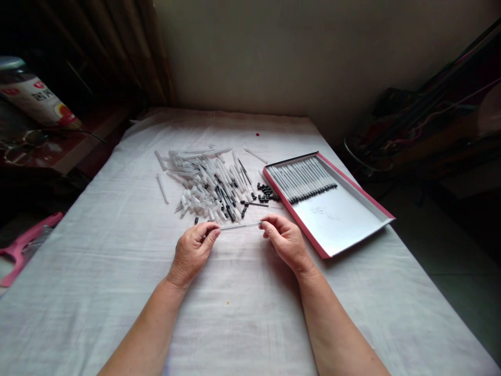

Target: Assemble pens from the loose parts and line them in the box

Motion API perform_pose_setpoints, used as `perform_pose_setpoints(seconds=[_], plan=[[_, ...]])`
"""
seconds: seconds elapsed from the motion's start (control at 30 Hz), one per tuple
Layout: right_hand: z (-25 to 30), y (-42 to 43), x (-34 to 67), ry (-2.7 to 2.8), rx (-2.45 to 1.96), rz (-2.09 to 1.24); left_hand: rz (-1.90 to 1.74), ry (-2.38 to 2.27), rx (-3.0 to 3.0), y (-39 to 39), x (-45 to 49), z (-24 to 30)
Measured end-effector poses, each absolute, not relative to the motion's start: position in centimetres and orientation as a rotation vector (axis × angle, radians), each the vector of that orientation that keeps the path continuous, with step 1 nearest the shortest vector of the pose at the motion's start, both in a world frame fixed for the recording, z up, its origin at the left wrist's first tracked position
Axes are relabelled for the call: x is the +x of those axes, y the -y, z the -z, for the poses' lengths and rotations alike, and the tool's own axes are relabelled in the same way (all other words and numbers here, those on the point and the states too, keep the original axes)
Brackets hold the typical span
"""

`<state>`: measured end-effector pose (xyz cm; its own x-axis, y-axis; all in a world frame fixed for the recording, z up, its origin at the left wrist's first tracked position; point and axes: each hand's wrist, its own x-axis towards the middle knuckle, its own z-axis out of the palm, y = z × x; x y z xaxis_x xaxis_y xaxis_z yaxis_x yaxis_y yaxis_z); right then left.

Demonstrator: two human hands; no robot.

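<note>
My left hand (194, 248) and my right hand (285, 240) each pinch one end of a thin clear pen tube (239, 225), held level just above the white cloth (117, 271). Just beyond my hands lies a heap of clear tubes, black refills and caps (205, 183). A small cluster of black caps (266, 192) sits at the heap's right side. To the right, a shallow box with a pink rim (354, 237) holds a row of finished pens (303, 180) along its far end.
A table covered in white cloth fills the view, with a wall behind it. A pink object (23, 248) lies off the left edge. A printed canister (33, 96) stands on a dark shelf at far left. Dark clutter (430, 125) sits at the right.
</note>
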<state>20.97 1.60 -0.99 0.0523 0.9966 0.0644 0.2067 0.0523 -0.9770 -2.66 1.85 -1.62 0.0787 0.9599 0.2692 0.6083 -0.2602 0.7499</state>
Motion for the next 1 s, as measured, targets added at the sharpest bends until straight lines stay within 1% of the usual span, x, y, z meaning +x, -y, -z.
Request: perform_pose_setpoints(seconds=[0.23,0.47,0.63,0.8,1.0], plan=[[0.71,-1.65,20.95,1.281,-1.314,-1.061,-1.07,-1.527,1.949,-1.84,-2.65,1.55],[1.19,-1.69,21.22,1.353,-1.353,-1.028,-1.064,-1.52,1.985,-1.92,-2.66,1.53],[1.37,-1.61,21.29,1.344,-1.33,-1.079,-1.065,-1.517,1.99,-1.92,-2.74,1.68],[1.23,-1.6,21.34,1.396,-1.363,-1.021,-1.047,-1.515,1.973,-1.85,-2.7,1.67],[0.94,-1.63,21.25,1.347,-1.318,-1.083,-1.043,-1.524,1.962,-1.85,-2.69,1.47]])
